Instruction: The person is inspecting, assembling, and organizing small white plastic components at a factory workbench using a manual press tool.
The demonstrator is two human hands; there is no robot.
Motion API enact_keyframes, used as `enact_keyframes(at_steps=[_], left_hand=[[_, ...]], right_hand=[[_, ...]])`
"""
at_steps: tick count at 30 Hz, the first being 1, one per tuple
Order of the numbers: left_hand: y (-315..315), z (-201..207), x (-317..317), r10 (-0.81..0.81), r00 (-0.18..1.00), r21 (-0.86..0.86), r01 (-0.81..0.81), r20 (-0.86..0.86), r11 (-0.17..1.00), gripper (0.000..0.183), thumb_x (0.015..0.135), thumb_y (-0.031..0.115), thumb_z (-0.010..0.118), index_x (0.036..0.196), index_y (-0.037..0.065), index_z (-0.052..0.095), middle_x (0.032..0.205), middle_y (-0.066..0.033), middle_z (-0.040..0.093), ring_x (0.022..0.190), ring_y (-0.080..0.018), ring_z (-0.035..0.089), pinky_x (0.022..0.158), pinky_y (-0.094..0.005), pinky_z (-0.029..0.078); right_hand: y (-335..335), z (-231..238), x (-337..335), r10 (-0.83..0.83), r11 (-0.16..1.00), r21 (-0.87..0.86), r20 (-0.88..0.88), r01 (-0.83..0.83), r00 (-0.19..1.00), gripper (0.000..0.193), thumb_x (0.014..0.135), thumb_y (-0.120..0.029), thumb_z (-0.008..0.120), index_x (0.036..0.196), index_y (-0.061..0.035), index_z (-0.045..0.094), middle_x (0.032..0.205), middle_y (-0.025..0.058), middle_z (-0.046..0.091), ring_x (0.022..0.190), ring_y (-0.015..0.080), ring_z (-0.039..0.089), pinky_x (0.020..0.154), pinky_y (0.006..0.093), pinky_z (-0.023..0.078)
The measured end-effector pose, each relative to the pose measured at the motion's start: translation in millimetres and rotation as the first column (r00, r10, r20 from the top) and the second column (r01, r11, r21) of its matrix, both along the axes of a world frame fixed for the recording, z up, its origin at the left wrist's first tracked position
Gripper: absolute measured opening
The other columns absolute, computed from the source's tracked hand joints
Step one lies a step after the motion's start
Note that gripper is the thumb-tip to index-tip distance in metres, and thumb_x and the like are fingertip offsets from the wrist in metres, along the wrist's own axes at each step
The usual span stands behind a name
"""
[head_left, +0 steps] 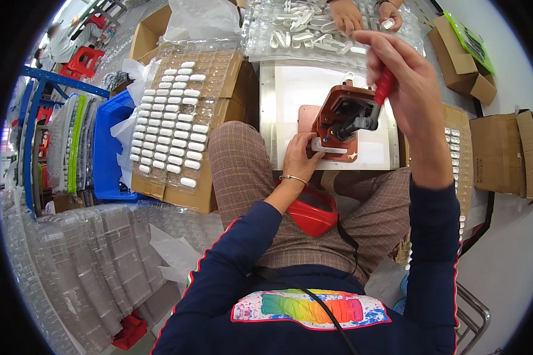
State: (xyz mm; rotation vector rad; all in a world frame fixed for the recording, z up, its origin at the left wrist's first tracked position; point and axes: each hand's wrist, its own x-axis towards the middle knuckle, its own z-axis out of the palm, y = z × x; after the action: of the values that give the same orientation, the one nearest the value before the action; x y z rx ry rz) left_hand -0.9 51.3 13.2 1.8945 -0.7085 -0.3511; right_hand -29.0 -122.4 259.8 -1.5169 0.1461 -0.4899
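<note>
A brown hand press with a black lever mechanism stands on the white worktable in front of me. My right hand is raised at the upper right, its fingers curled around the press's red lever handle. Low at the press's front left, my left hand is closed on a small white plastic piece at the base. My fingers partly cover that piece. A bracelet circles my left wrist.
A clear tray with rows of white pieces lies on a carton at left, beside a blue bin. Across the table, another person's hands handle loose white pieces. Cartons stand at right; a red container sits at my lap.
</note>
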Motion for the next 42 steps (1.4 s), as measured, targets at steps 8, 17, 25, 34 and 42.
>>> enact_keyframes(at_steps=[8,17,25,34,42], left_hand=[[0.8,0.2,1.0,0.045,0.996,0.003,-0.045,0.071,0.999,0.05,0.066,0.004,0.077,0.112,0.006,0.058,0.105,-0.011,0.057,0.098,-0.0301,0.056,0.087,-0.0372,0.047],[3.3,-6.9,3.3,0.004,0.998,-0.023,-0.003,0.058,1.0,0.047,0.068,0.004,0.073,0.113,0.004,0.057,0.108,-0.0133,0.057,0.102,-0.033,0.055,0.088,-0.0377,0.047],[-1.0,0.3,-0.1,0.012,1.0,-0.011,-0.012,-0.019,1.0,0.045,0.069,0.001,0.073,0.112,0.006,0.058,0.104,-0.0113,0.056,0.097,-0.0304,0.056,0.086,-0.0365,0.048],[0.2,-5.8,0.6,-0.012,1.0,-0.018,0.013,0.01,1.0,0.047,0.07,-0.004,0.073,0.114,0.002,0.058,0.104,-0.0078,0.055,0.088,-0.0197,0.061,0.079,-0.0285,0.053],[-4.9,2.7,1.8,0.026,0.999,-0.034,-0.027,-0.025,0.999,0.045,0.067,-0.004,0.073,0.108,0.005,0.059,0.103,-0.0097,0.056,0.092,-0.0268,0.058,0.081,-0.0339,0.05]], right_hand=[[65.2,-34.5,-63.0,0.13,0.684,-0.728,0.185,0.047,0.974,0.015,0.084,-0.006,0.062,0.097,-0.0031,0.07,0.063,0.0008,0.048,0.058,0.014,0.047,0.068,0.0322,0.048],[71.7,-90.6,-61.2,0.061,0.408,-0.878,0.302,0.252,0.952,0.033,0.07,-0.002,0.065,0.1,-0.0128,0.072,0.067,-0.0031,0.048,0.073,0.0175,0.051,0.09,0.0373,0.043],[70.0,4.4,-48.1,-0.196,0.925,-0.311,0.097,0.216,0.976,0.021,0.094,-0.009,0.055,0.111,-0.0042,0.067,0.064,-0.0044,0.048,0.052,0.0039,0.041,0.049,0.0203,0.034],[-25.7,-64.4,22.5,-0.423,0.906,-0.037,-0.135,0.423,0.896,0.026,0.094,-0.024,0.059,0.105,-0.0023,0.068,0.072,-0.0019,0.06,0.06,0.0073,0.054,0.061,0.0218,0.046],[10.5,-201.2,-93.4,-0.377,0.913,-0.316,-0.403,0.26,0.834,0.018,0.087,-0.015,0.066,0.097,-0.0013,0.065,0.088,0.0043,0.06,0.077,0.0123,0.057,0.065,0.0272,0.046]])
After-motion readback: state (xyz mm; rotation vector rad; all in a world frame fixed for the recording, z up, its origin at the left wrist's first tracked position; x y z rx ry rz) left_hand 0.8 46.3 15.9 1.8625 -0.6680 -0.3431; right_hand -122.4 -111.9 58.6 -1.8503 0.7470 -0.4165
